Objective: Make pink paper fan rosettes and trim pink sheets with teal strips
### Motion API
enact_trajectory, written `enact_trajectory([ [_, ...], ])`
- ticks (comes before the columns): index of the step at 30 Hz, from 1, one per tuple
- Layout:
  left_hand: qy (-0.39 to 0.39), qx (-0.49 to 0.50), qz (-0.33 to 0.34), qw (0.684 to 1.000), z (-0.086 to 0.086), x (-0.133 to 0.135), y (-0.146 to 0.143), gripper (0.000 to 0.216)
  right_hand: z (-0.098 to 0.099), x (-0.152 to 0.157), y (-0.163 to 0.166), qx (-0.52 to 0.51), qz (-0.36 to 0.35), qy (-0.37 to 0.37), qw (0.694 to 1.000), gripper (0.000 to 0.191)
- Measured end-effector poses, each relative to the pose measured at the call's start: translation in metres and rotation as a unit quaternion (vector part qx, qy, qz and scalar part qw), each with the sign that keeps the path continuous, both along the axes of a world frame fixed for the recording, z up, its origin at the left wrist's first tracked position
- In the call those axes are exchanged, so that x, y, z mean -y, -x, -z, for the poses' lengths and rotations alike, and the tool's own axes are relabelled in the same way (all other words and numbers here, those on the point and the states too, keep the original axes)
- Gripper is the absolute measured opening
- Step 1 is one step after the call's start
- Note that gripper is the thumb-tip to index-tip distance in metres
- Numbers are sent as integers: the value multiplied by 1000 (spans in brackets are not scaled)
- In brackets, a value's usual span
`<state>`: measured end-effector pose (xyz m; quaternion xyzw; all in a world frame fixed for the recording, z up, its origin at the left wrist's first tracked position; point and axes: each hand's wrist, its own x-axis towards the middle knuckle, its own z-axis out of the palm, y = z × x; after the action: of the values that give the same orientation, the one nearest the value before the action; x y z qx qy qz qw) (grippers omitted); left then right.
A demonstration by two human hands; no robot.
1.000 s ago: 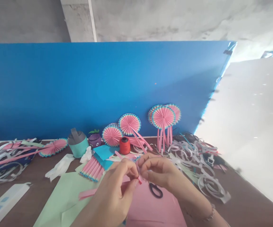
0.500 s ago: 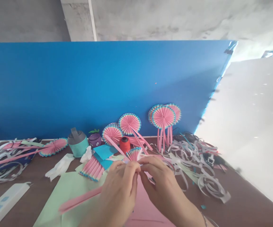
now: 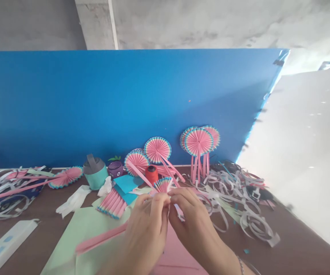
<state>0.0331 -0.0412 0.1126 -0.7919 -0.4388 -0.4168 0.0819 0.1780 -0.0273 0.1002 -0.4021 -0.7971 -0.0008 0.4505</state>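
My left hand (image 3: 144,233) and my right hand (image 3: 195,225) meet at the fingertips in the lower middle of the view, both pinched on a small pleated pink paper fan with a blue edge (image 3: 162,185). The fan spreads upward above my fingers. A long pink paper strip (image 3: 102,238) runs from under my left hand down to the left, and another pink strip (image 3: 137,173) reaches up to the left from the fan. Beneath my hands lie a pink paper sheet (image 3: 179,256) and a light green sheet (image 3: 79,233).
Finished pink paper rosettes (image 3: 198,142) lean on the blue board (image 3: 96,103) at the back. A red thread spool (image 3: 151,174), a teal cup (image 3: 95,177), a folded pink accordion (image 3: 112,203) and heaps of white paper strips (image 3: 239,191) lie on the brown table. A white panel (image 3: 308,152) stands at the right.
My hands have come closer together and lifted the pleated fan, which now spreads open above my fingertips. The long pink strip has swung out to the lower left. The scissors are now covered.
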Motion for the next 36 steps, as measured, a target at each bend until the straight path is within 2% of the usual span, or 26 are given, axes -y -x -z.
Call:
enact_trajectory([
  [6, -1, -3, 17, 1000, -3, -3, 1, 22, 0, -1, -2, -15, -5, -10, 1000, 20],
  [13, -12, -11, 15, 1000, -2, -3, 1, 22, -4, 1, -1, -43, -8, 12, 999, 18],
  [25, -26, 9, 8, 1000, -2, 0, -4, 21, 0, 3, 5, -42, 26, -19, 999, 16],
  [36, 46, 42, 26, 998, 3, -2, 1, 21, 1, 0, 4, -52, 5, -28, 998, 20],
])
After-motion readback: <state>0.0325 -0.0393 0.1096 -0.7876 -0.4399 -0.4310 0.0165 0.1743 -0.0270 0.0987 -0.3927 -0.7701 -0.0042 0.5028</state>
